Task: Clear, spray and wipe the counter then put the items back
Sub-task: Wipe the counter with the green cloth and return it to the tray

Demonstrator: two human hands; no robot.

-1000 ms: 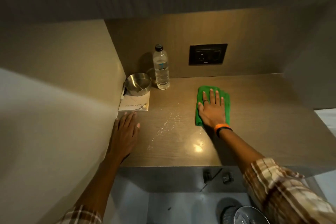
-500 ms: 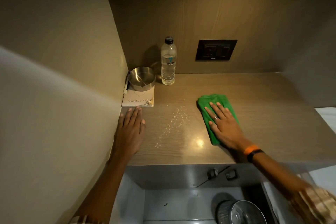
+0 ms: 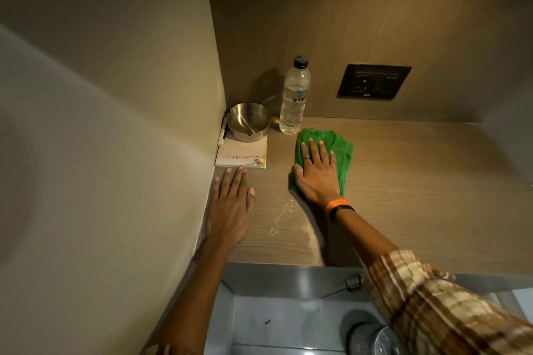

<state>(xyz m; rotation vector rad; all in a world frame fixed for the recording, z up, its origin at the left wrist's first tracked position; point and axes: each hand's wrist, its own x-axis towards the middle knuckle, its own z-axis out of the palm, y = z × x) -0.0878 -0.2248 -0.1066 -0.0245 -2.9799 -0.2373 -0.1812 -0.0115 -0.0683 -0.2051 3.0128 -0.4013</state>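
Matt wood-grain surface (image 3: 403, 181), fuzzy green cloth (image 3: 340, 150) on it, brushed metal bowl (image 3: 248, 124), clear glossy plastic bottle (image 3: 294, 101), paper booklet (image 3: 245, 155)

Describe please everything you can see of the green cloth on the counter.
The cloth is bright green with a soft, fuzzy surface, like microfibre. It lies flat and loosely folded on the wooden counter, its edges uneven. The right hand presses on it with fingers spread, covering its middle and left part. Its far corner lies close to the base of the water bottle; whether they touch is unclear. Spray droplets remain on the counter just in front of it.
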